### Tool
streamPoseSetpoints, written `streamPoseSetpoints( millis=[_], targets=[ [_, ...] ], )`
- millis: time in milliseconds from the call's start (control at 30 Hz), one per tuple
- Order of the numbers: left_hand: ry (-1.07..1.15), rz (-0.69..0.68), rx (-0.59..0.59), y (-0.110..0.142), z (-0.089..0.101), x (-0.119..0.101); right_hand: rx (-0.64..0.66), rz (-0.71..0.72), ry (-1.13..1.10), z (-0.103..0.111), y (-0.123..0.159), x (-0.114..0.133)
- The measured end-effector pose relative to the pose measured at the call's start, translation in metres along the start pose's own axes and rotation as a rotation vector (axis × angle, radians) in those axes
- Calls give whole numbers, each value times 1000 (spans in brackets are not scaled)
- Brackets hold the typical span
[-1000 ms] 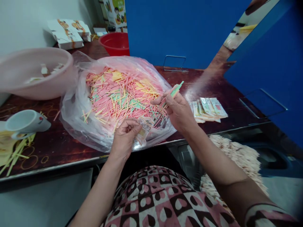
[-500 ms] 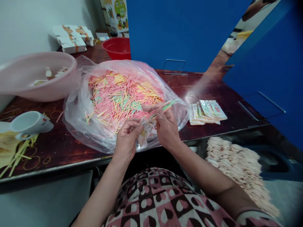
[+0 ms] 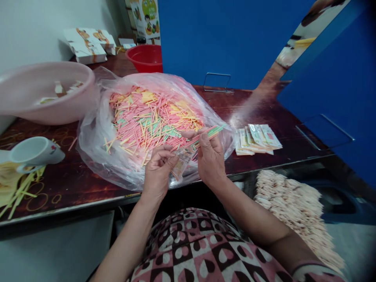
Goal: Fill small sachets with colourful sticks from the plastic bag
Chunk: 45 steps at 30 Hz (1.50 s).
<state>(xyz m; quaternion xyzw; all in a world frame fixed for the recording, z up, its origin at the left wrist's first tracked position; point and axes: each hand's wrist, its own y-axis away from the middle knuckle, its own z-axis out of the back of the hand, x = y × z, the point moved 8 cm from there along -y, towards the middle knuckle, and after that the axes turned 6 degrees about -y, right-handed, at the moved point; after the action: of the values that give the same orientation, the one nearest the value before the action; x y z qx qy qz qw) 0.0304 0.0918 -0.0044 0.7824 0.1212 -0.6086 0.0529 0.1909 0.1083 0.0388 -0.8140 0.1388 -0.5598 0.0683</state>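
Left hand (image 3: 157,170) pinching a small clear printed packet (image 3: 181,159) between thumb and curled fingers; packet sits just right of that hand, tilted, over the near edge of the bag. Right hand (image 3: 212,160) gripping a thin bundle of sticks (image 3: 216,131), pink plus green, thumb on the near side. Bundle slants: green ends stick out far right past the fingers, pink ends run left toward the packet's upper edge. Can't tell whether the tips are inside the packet or only beside it. Hands are near each other, packet between them. Directly beyond both: clear plastic bag (image 3: 94,166) on the desk (image 3: 79,190), holding a big loose pile of sticks (image 3: 147,125), pink, yellow and green. Right of the right hand, well apart from it: overlapping row of filled packets (image 3: 260,138) lying flat on the desk. Left side of desk: white mug (image 3: 37,152) tipped over, yellow strips (image 3: 22,194) and rubber bands (image 3: 37,201) near it, pale pink basin (image 3: 70,107) farther back. Far side: red basin (image 3: 143,56) and white boxes (image 3: 88,45). Near right, below desk level: heap of beige pieces (image 3: 293,211), too blurred to identify.
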Motion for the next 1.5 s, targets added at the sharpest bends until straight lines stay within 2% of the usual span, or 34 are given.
streamPoseSetpoints(
  millis=[200,367,467,600,700,767,900,1033,1100,1267,1400,1500],
  targets=[
    [-12,-11,10,-2,1,0,-6,18,55,4,-2,3],
    [-75,-59,82,0,-5,-4,150,-23,97,-12,6,5],
    [-96,-70,72,0,-6,-5,171,8,156,-14,9,7],
    [-103,-50,38,-4,-9,-1,191,-45,140,-9,3,-6],
    [-113,-16,58,-10,-19,3,197,-92,26,-2,-5,-15],
    [-120,-25,77,-13,-27,2,180,-67,11,5,-11,-14],
    [-82,-41,107,-18,-38,2,194,-14,156,13,-18,-8],
    [-72,-36,121,-19,-42,5,189,-3,241,21,-23,-4],
    [-68,-28,129,-18,-43,7,200,-22,233,23,-24,-2],
    [-78,-34,139,-17,-45,9,322,-114,267,20,-24,-5],
    [-81,-31,138,-15,-44,10,268,-154,129,24,-26,-10],
    [-102,-34,127,-15,-42,12,187,-125,57,26,-23,-7]
  ],
)
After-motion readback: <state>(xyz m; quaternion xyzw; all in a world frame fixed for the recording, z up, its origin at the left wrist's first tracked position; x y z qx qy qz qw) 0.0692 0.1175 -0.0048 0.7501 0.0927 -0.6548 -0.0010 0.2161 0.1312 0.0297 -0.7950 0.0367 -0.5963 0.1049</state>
